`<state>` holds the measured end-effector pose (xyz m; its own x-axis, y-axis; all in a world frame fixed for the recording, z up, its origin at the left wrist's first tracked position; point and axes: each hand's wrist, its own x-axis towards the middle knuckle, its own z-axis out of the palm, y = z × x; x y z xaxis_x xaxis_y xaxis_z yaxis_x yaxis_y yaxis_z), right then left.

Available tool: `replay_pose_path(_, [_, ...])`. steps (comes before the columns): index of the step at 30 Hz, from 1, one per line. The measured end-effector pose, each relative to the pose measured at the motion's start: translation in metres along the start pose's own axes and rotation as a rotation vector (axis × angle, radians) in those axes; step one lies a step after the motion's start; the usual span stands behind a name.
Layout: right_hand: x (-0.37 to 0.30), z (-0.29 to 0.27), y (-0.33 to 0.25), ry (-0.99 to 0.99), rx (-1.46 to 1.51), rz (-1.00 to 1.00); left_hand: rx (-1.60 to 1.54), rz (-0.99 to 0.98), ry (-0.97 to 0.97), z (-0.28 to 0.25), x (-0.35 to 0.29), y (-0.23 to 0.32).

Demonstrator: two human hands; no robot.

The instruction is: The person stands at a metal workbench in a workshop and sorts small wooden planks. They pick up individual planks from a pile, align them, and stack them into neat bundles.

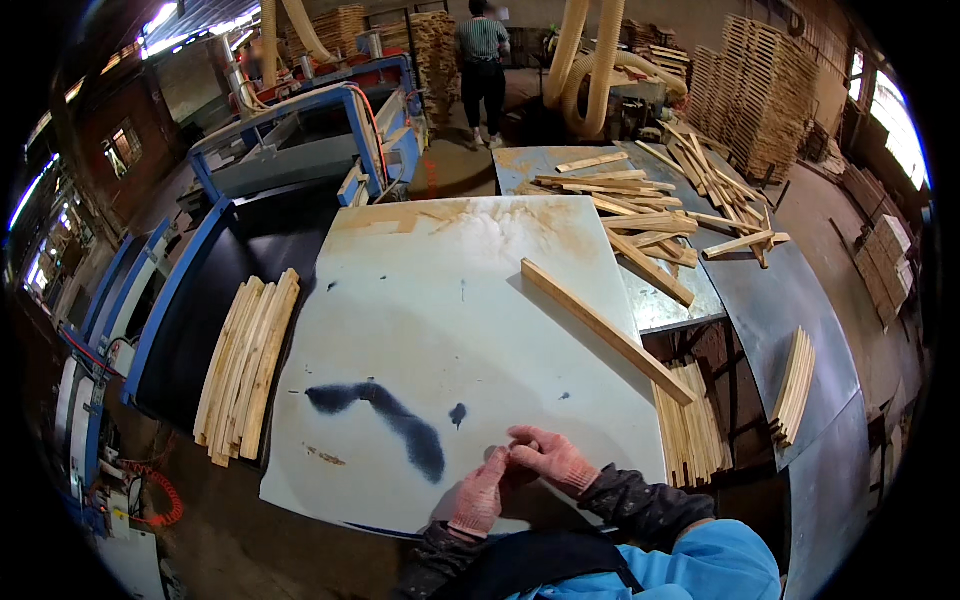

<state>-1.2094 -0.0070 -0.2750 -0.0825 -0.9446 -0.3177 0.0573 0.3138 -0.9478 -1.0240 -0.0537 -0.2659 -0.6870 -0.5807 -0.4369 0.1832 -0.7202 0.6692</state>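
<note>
Both my hands wear pinkish knit gloves and meet over the near edge of a worn white tabletop [470, 310]. My left hand [478, 495] is closed with its fingers pointing up, its fingertips against the right hand. Curled above it, my right hand [556, 460] has its fingers bent together. Whether something small sits between them is hidden. A single long wooden strip [605, 330] lies slantwise across the table's right side, its near end jutting past the edge. Dark blue stains [405, 425] mark the white surface near my hands.
Wooden strips are bundled on a black conveyor [245, 365] at left, below the right edge [692, 425], and on a metal bench [793, 385]. Loose strips [640, 220] lie piled at back right. A blue-framed machine [290, 150] and a person [483, 70] stand behind.
</note>
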Motion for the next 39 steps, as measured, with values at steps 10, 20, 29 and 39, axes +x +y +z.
replay_pose_path(10, [0.040, 0.013, 0.014, 0.220, -0.274, -0.099, -0.271, 0.046, -0.079, -0.019, 0.026, -0.033])
replay_pose_path(20, [0.053, -0.017, -0.026, 0.105, -0.312, -0.090, -0.171, 0.105, -0.270, 0.028, 0.010, 0.008])
replay_pose_path(29, [0.040, 0.020, 0.000, 0.138, -0.023, -0.049, -0.250, 0.067, 0.198, -0.010, 0.021, -0.034])
replay_pose_path(39, [0.048, 0.042, 0.016, 0.228, -0.223, -0.160, 1.301, 0.724, 0.361, -0.029, 0.046, -0.061])
